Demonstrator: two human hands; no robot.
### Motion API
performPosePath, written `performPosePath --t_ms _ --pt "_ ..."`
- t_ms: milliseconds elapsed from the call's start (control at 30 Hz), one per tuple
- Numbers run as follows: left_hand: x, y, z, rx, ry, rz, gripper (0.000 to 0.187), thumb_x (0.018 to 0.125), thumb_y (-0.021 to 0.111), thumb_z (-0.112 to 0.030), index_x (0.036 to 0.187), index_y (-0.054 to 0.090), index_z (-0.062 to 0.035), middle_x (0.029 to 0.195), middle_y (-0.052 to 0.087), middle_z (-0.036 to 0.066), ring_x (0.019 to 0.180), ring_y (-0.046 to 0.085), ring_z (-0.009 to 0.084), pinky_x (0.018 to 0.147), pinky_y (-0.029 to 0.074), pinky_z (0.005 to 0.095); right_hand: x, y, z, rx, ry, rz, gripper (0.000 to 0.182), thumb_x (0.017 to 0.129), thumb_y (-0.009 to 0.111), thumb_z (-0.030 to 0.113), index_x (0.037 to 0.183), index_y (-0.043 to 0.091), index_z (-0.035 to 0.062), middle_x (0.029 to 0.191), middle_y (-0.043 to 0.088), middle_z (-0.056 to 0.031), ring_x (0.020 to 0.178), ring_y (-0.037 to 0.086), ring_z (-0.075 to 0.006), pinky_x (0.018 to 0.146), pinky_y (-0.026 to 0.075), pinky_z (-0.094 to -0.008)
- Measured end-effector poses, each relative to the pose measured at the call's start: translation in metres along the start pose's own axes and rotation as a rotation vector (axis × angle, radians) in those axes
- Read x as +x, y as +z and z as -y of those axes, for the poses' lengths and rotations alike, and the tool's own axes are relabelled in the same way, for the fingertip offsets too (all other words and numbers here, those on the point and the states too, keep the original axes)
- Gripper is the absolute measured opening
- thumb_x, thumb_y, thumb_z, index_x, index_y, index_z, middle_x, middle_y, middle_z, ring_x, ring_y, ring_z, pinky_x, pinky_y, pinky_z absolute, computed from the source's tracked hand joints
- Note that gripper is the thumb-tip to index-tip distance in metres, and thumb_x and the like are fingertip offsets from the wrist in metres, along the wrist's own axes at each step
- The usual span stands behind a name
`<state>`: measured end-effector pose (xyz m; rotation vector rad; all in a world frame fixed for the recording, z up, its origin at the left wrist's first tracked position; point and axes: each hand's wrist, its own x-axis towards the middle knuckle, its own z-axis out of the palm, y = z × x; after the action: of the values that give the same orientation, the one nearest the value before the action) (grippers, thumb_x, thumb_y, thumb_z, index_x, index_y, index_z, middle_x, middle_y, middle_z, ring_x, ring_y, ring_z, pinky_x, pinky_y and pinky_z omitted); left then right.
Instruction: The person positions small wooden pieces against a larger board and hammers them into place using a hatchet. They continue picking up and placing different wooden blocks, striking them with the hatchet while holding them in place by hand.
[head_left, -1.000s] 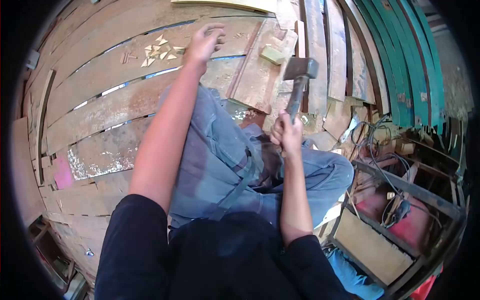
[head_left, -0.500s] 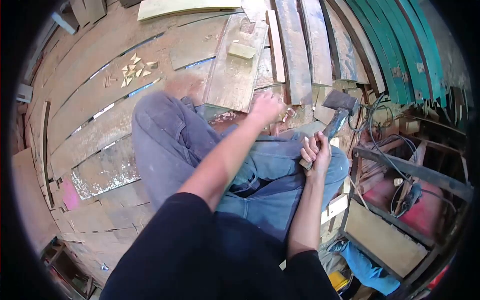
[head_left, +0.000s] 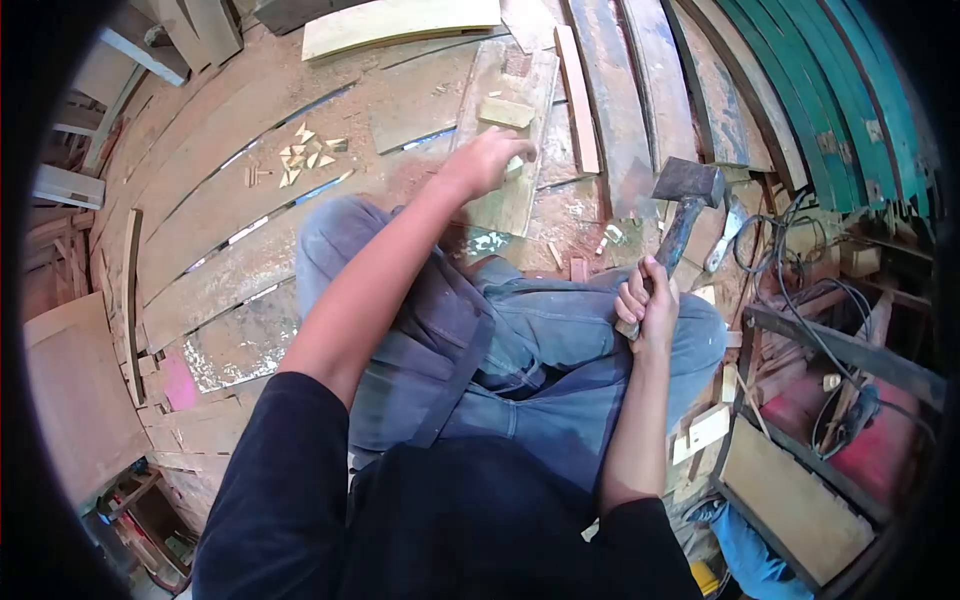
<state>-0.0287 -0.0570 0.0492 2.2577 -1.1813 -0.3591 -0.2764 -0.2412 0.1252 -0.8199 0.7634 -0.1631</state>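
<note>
My right hand (head_left: 647, 300) is closed around the wooden handle of a hammer (head_left: 685, 195), whose dark metal head points up and away above my right knee. My left hand (head_left: 490, 160) reaches forward onto a flat wooden board (head_left: 505, 105) in front of my knees, fingers curled on a small pale piece at the board's surface. A small pale wood block (head_left: 506, 112) lies on the same board just beyond that hand. I sit cross-legged in blue jeans on rough planks.
A scatter of small triangular wood offcuts (head_left: 308, 155) lies on the plank floor (head_left: 220, 200) to the left. Green curved boards (head_left: 840, 100) stand at the right, with tangled cables (head_left: 790, 250) and a metal frame (head_left: 840, 350) beside my right knee. A pale plank (head_left: 400, 20) lies at the top.
My left hand has moved forward from near my knee up onto the board by the small block. The hammer has stayed raised in my right hand, shifting slightly.
</note>
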Motion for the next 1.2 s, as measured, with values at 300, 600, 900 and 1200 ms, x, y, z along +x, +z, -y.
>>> performPosePath --t_ms 300,600,900,1200 --pt "-0.012 -0.006 0.023 -0.103 0.066 0.039 0.064 0.068 0.052 0.015 0.122 0.063 -0.0161 0.117 0.064 0.009 0.114 0.053 0.0294 0.102 0.043 0.0375 -0.003 0.006 -0.012 -0.104 -0.005 -0.005 0.033 0.1 0.05 0.021 0.072 0.039 0.0103 0.05 0.03 0.0029 0.036 0.029 -0.0073 0.032 0.023 -0.0251" --pt "-0.023 -0.005 0.024 -0.194 0.008 0.038 0.059 0.072 0.067 0.0 0.127 0.057 -0.0156 0.117 0.059 0.009 0.11 0.056 0.0258 0.098 0.047 0.0363 -0.001 0.005 -0.014 -0.099 -0.002 -0.028 0.033 0.1 0.05 0.02 0.071 0.038 0.0101 0.051 0.031 0.0027 0.036 0.029 -0.0077 0.032 0.024 -0.0254" --pt "-0.017 0.021 0.03 -0.246 -0.165 -0.121 0.052 0.074 0.075 -0.006 0.123 0.058 -0.0076 0.103 0.06 0.011 0.085 0.061 0.0196 0.078 0.053 0.0312 -0.014 0.015 -0.026 -0.128 0.056 0.073 0.031 0.099 0.05 0.019 0.073 0.037 0.0089 0.051 0.031 0.0026 0.037 0.03 -0.0077 0.032 0.025 -0.0253" --pt "-0.047 -0.084 0.003 -0.523 -0.151 -0.179 0.065 0.085 0.071 -0.011 0.143 0.042 -0.0139 0.106 0.061 0.011 0.094 0.062 0.0179 0.081 0.054 0.0313 -0.041 0.078 -0.061 -0.402 0.096 0.237 0.037 0.101 0.048 0.021 0.069 0.036 0.0089 0.051 0.029 0.0024 0.036 0.029 -0.0076 0.032 0.026 -0.026"
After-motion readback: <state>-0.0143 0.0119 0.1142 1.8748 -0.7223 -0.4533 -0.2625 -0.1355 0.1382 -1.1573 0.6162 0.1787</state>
